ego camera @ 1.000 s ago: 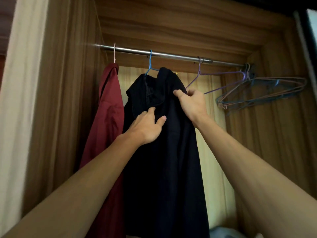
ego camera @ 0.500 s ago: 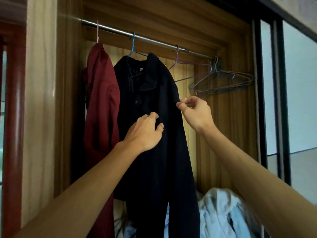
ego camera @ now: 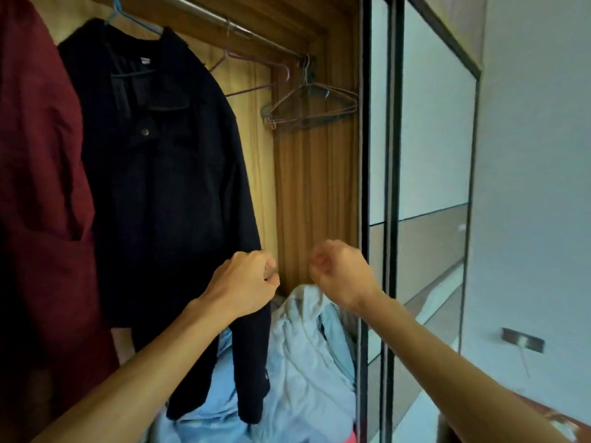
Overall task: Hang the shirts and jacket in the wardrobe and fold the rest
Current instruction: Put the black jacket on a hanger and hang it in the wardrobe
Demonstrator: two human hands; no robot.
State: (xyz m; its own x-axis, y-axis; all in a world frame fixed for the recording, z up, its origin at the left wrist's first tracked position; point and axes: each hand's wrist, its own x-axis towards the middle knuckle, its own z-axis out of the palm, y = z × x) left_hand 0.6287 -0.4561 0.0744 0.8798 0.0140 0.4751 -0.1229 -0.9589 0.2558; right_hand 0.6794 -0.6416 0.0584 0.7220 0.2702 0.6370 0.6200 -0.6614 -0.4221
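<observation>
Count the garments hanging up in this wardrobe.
2. A red shirt hangs at the far left edge, and a dark jacket hangs just right of it. Others may hang out of view further left.

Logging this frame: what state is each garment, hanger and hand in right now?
Dark jacket: hung on a blue hanger.
Red shirt: hanging, left of the jacket.
Spare hangers: empty, on the rail.
Pale blue clothes: crumpled heap, unfolded, below the jacket.
Left hand: fingers curled, holding nothing, by the jacket's sleeve.
Right hand: fingers curled, holding nothing.
</observation>
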